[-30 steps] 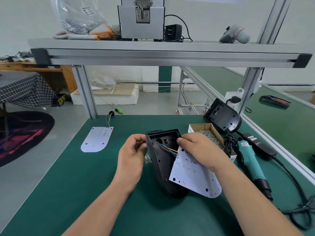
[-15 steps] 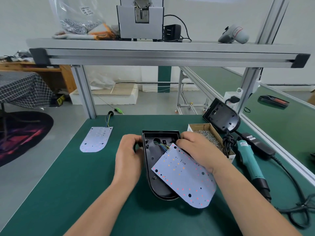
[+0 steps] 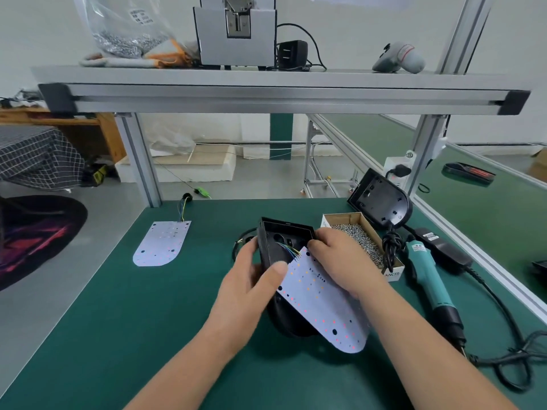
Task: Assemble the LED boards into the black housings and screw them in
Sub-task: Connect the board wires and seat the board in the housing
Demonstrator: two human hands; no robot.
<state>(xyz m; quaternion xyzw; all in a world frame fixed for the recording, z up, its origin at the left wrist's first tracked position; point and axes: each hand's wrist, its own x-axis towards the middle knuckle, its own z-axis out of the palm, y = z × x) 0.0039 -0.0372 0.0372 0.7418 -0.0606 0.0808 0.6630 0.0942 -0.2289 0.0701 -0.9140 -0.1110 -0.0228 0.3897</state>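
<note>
On the mat [image 3: 148,321], a cardboard box [image 3: 393,273] holds screws [image 3: 359,238] near the black housing [image 3: 270,250].

In the middle of the frame, a white flat LED board [image 3: 322,303] is speckled with red and orange dots and black holes, against a glossy black plastic housing [image 3: 268,247] and a dark green table mat [image 3: 133,321]. At right are a teal-and-black electric screwdriver [image 3: 429,276] and a brown cardboard box [image 3: 343,216] of silvery screws [image 3: 358,241]. At far left is a black-and-white checked cloth [image 3: 35,158].

LED board [image 3: 322,303] partly over black housing [image 3: 272,247]
</note>
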